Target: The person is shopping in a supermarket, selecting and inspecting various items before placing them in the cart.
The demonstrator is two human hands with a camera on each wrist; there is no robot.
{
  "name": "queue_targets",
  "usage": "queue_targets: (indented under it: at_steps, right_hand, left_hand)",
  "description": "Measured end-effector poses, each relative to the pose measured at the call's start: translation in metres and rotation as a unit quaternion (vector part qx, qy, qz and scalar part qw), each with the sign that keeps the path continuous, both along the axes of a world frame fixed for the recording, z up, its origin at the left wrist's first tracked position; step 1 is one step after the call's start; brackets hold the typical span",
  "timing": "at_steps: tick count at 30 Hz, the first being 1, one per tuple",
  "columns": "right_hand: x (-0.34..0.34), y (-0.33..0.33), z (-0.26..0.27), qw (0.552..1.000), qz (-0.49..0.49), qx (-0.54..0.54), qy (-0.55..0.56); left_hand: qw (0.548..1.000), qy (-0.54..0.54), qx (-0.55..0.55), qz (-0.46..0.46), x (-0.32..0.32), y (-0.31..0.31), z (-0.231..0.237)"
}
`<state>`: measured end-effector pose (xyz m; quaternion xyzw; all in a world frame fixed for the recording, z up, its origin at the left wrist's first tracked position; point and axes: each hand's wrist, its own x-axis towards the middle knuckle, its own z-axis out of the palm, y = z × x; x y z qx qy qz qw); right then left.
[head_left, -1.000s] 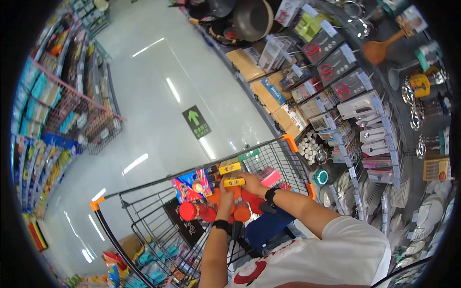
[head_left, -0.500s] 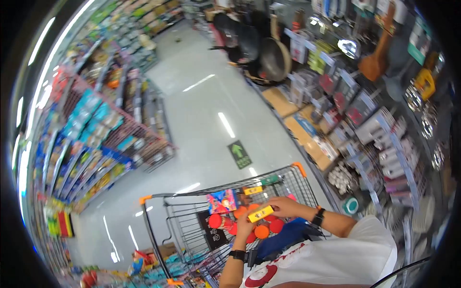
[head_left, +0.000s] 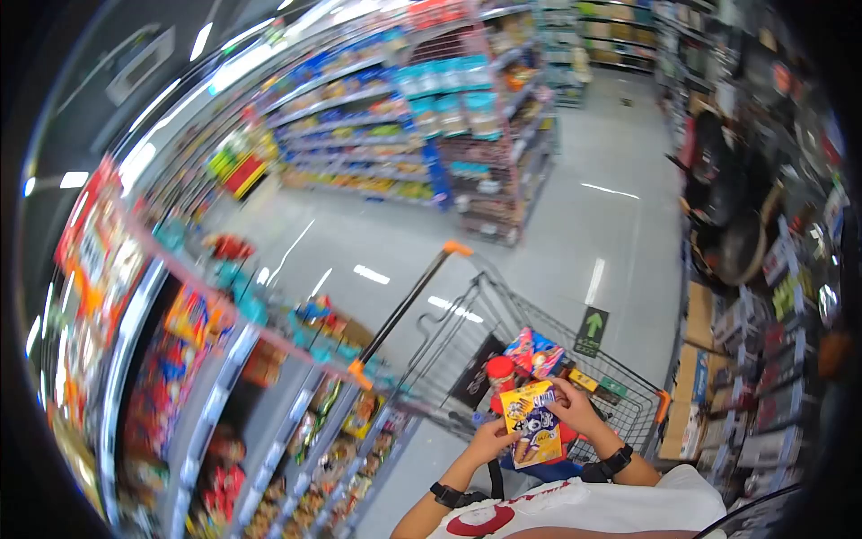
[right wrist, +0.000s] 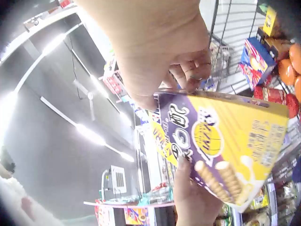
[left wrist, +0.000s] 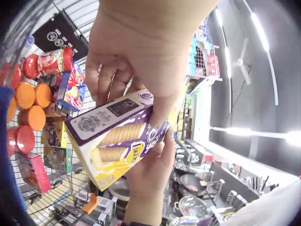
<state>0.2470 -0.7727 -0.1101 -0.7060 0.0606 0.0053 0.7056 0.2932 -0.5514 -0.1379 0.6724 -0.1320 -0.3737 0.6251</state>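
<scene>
Both hands hold a yellow and purple box of biscuit rolls (head_left: pixel 532 422) above the cart, its printed broad face turned up. My left hand (head_left: pixel 492 442) grips the lower left edge, and my right hand (head_left: pixel 575 411) pinches the upper right edge. Seen from the left wrist, the same box (left wrist: pixel 117 141) shows a narrow printed side, with the left hand (left wrist: pixel 136 52) curled over it and the right hand (left wrist: pixel 153 176) below. In the right wrist view, the right hand's fingers (right wrist: pixel 190 73) bend at the box's top edge.
The black wire shopping cart (head_left: pixel 620 409) holds a red-lidded jar (head_left: pixel 500 370), orange-lidded jars (left wrist: pixel 34 117) and a blue and red box (head_left: pixel 536 350). Snack shelves (head_left: pixel 233 377) stand close on the left; pans (head_left: pixel 718 207) and kitchenware line the right.
My head view has swung left, so the cart now lies further right in it. The box, earlier showing a narrow yellow side, has been turned to show its broad face.
</scene>
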Motion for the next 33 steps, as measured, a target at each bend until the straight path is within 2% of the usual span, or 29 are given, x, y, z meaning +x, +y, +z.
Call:
queue_targets:
  at_steps: [3,4,7,9,10,11,13,14,15,17,19,21,23,25,27,31,32,33]
  right_hand:
    - [0.004,0.048,0.003,0.993,0.116,0.004,-0.005]
    - [0.002,0.067,-0.002,0.989,0.145,0.025,0.0]
    - [-0.01,0.13,0.002,0.973,0.214,0.08,0.023]
    - [-0.025,0.171,-0.002,0.963,0.253,0.091,0.033]
    - [-0.032,0.188,0.003,0.958,0.281,0.046,0.035]
    - [-0.043,0.208,0.016,0.951,0.303,0.052,0.03]
    - [-0.058,0.25,0.043,0.938,0.341,0.058,0.016]
    - [-0.068,0.268,0.05,0.931,0.361,0.042,0.025]
    - [-0.073,0.282,0.048,0.909,0.405,0.071,0.063]
    - [-0.086,0.32,0.054,0.897,0.434,0.065,0.044]
    - [-0.095,0.355,0.072,0.876,0.463,0.094,0.099]
    - [-0.101,0.394,0.075,0.863,0.451,0.185,0.136]
    - [-0.102,0.426,0.098,0.831,0.479,0.248,0.139]
    - [-0.101,0.45,0.116,0.789,0.516,0.3,0.148]
    - [-0.098,0.473,0.129,0.764,0.529,0.321,0.182]
    - [-0.088,0.505,0.134,0.731,0.527,0.355,0.248]
    - [-0.082,0.51,0.131,0.725,0.522,0.363,0.263]
    - [-0.074,0.515,0.126,0.712,0.538,0.364,0.266]
  left_hand:
    - [0.994,0.002,0.0,0.111,-0.021,0.051,0.004]
    - [0.981,0.07,-0.032,0.176,-0.031,0.068,0.008]
    - [0.944,0.142,-0.073,0.289,-0.061,0.127,0.005]
    - [0.931,0.151,-0.077,0.322,-0.084,0.164,0.015]
    - [0.924,0.162,-0.085,0.335,-0.097,0.183,0.016]
    - [0.918,0.173,-0.092,0.346,-0.114,0.203,0.017]
    - [0.905,0.151,-0.123,0.38,-0.143,0.238,0.018]
    - [0.896,0.14,-0.148,0.395,-0.157,0.255,0.021]
    - [0.885,0.132,-0.171,0.413,-0.172,0.27,0.024]
    - [0.877,0.096,-0.194,0.429,-0.2,0.305,0.033]
    - [0.884,0.086,-0.179,0.423,-0.228,0.343,0.043]
    - [0.843,0.101,-0.219,0.481,-0.248,0.365,0.064]
    - [0.817,0.108,-0.251,0.507,-0.265,0.379,0.11]
    - [0.755,0.129,-0.332,0.55,-0.28,0.391,0.123]
    - [0.736,0.128,-0.497,0.442,-0.292,0.408,0.128]
    - [0.702,0.165,-0.569,0.394,-0.285,0.424,0.136]
    - [0.685,0.191,-0.551,0.437,-0.282,0.425,0.144]
    - [0.684,0.186,-0.553,0.438,-0.278,0.429,0.143]
